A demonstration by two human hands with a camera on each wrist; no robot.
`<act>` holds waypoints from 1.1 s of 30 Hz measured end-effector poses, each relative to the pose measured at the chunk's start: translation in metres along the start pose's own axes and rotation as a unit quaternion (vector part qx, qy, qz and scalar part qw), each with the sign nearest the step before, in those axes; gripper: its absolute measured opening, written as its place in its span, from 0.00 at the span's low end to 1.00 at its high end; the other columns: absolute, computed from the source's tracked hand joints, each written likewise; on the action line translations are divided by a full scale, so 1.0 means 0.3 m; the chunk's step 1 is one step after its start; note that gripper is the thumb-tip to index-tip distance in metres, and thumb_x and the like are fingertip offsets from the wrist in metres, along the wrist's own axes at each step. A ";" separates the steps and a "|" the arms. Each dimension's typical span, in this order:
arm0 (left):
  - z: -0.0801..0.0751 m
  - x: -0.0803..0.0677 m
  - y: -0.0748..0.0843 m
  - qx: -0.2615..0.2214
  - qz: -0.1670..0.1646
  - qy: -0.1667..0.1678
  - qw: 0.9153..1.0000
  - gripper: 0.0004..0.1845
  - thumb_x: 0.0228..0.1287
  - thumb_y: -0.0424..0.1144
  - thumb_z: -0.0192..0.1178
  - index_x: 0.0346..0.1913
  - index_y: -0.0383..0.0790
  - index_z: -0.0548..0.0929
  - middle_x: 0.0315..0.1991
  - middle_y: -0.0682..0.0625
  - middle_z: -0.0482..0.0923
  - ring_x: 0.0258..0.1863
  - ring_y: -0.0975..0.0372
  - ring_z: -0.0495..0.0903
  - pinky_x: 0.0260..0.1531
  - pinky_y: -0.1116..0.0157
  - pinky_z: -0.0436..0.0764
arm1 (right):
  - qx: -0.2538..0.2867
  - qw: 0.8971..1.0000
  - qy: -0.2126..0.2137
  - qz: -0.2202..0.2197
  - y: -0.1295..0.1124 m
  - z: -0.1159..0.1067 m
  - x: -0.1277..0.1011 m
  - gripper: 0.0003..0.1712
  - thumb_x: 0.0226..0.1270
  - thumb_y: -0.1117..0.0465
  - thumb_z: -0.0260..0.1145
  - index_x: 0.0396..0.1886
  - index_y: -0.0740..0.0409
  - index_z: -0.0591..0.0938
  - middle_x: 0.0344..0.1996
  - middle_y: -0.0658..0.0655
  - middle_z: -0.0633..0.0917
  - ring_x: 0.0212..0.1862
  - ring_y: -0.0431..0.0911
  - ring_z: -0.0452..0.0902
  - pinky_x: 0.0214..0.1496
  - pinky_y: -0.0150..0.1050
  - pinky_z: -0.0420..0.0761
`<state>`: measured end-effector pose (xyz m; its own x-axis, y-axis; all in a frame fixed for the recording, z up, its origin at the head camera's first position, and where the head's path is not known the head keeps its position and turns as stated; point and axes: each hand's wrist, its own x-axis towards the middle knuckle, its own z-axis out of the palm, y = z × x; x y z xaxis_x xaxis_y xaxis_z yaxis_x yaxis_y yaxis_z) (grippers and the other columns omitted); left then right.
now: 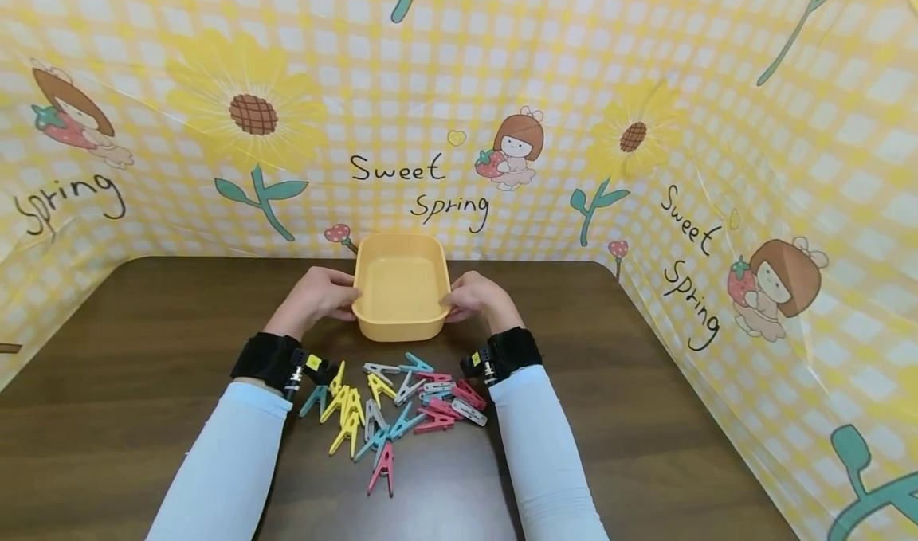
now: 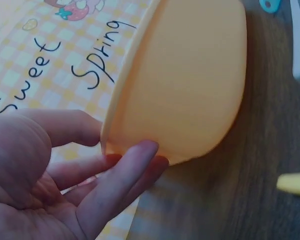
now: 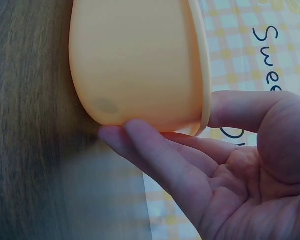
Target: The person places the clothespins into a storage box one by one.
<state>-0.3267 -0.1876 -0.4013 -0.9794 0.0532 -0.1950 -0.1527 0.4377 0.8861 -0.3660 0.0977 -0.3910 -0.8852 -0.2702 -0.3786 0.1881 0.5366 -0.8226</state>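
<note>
At the left, the left hand point(image 1: 321, 295) grasps the left side of a yellow-orange rectangular plastic tub point(image 1: 402, 295): in the left wrist view its thumb lies over the rim and its fingers point(image 2: 121, 176) curl under the tub's outer wall. The tub stands in the middle of the dark brown wooden table point(image 1: 143, 350), towards its far edge, and its inside shows nothing but bare plastic. On the near side of the tub, between the two forearms in pale blue sleeves, lies a loose heap of plastic clothes pegs point(image 1: 394, 409) in yellow, teal, grey and pink, just beside the tub but apart from it. To the right, the right hand point(image 1: 475, 295) grasps the tub's right side in the same way, thumb on the rim and fingers point(image 3: 155, 155) pressed under the wall. A yellow checked sheet printed with sunflowers point(image 1: 247, 115) walls in the table on the left, far and right sides.
</note>
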 end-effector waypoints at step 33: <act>0.015 -0.020 0.029 0.056 -0.007 0.027 0.998 0.25 0.79 0.37 0.59 0.70 0.24 0.78 0.63 0.27 0.82 0.33 0.60 0.91 0.39 0.63 0.94 | -0.452 0.889 0.063 -0.042 -0.188 0.146 -0.404 0.28 0.63 0.37 0.81 0.28 0.50 0.77 0.27 0.50 0.77 0.33 0.46 0.77 0.37 0.42 0.80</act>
<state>-0.3216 -0.1800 -0.3944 -0.9835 0.0000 -0.1808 -0.1525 0.5366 0.8300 -0.2507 0.0650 -0.3175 -0.9316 -0.2784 -0.2337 -0.2489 0.9571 -0.1482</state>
